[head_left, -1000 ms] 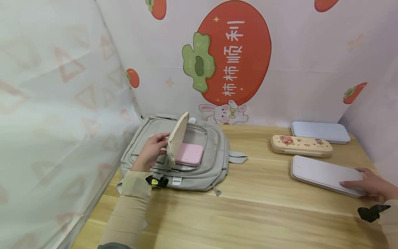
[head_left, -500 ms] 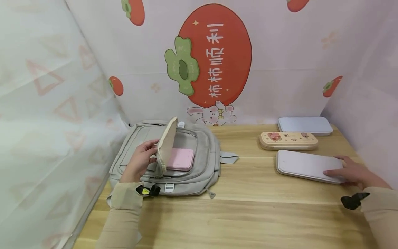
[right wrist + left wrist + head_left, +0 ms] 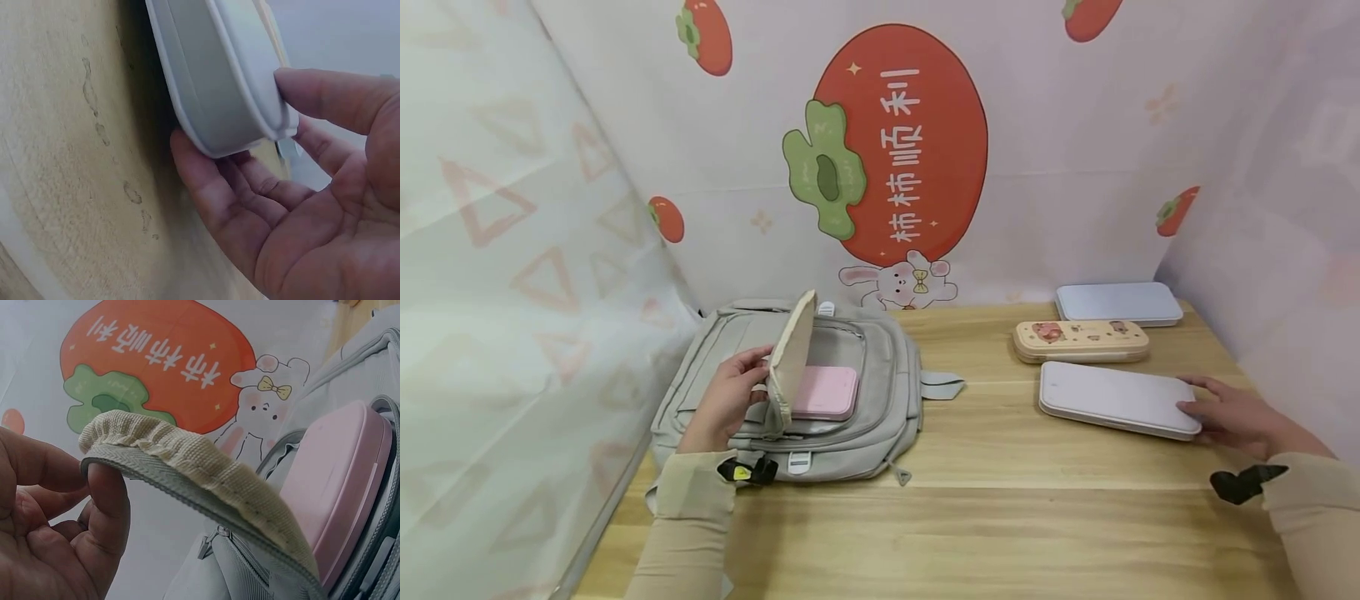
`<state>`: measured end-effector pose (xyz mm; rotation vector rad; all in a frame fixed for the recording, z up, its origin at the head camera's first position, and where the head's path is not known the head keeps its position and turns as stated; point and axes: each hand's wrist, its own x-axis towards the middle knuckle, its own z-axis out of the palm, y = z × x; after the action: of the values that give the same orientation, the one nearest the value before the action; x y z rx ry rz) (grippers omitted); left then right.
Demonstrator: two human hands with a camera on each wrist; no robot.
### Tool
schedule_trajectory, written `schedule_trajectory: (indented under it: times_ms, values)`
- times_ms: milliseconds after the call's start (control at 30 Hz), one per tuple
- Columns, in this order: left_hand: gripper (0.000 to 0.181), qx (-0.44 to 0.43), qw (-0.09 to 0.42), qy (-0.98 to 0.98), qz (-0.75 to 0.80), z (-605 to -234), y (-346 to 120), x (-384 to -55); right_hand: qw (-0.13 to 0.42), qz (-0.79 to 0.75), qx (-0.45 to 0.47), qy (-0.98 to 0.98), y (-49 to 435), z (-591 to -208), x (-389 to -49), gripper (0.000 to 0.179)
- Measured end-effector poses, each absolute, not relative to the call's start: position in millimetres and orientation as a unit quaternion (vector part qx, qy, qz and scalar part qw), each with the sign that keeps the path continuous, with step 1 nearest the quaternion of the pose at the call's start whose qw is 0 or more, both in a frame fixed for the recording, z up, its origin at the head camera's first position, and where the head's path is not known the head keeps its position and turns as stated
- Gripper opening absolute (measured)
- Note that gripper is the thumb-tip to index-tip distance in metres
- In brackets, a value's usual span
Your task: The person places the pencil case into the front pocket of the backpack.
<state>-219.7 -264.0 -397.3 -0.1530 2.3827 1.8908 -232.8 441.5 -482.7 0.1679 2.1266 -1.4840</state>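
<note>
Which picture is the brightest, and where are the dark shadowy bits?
Head view: brightest, with a soft shadow on the wooden table beside the left sleeve; left wrist view: greyer and dimmer, but ridges show on the pocket flap; right wrist view: a dark shadow along the white pencil case.

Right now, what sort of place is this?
Likely a screened-off tabletop booth: pale sheets wall the back and both sides of a wood-grain table, with a gray backpack on it.
</note>
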Motion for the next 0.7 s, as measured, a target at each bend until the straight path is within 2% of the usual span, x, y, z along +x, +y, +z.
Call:
schedule_trajectory:
  times_ms: [67,233,500,700]
  values:
    - [0.046,-0.051,0.047,0.783,0.618,-397.2,-264.3,-219.5,0.271,-0.596,0.063,0.754,442.9,-486.4,-231.3,0.06]
    - [0.046,-0.052,0.049,0.784,0.617,-396.7,-265.3,-218.4,0.272,-0.677,0.056,0.681,443.5,-492.5,-229.8,0.066]
    - [0.046,-0.049,0.044,0.782,0.62,-396.4,-265.2,-218.2,0.289,-0.686,0.057,0.666,445.3,-490.2,-227.1,0.047]
    - [0.046,-0.043,0.044,0.781,0.622,-396.3,-264.7,-218.5,0.274,-0.713,0.04,0.644,442.2,-489.0,-225.1,0.049]
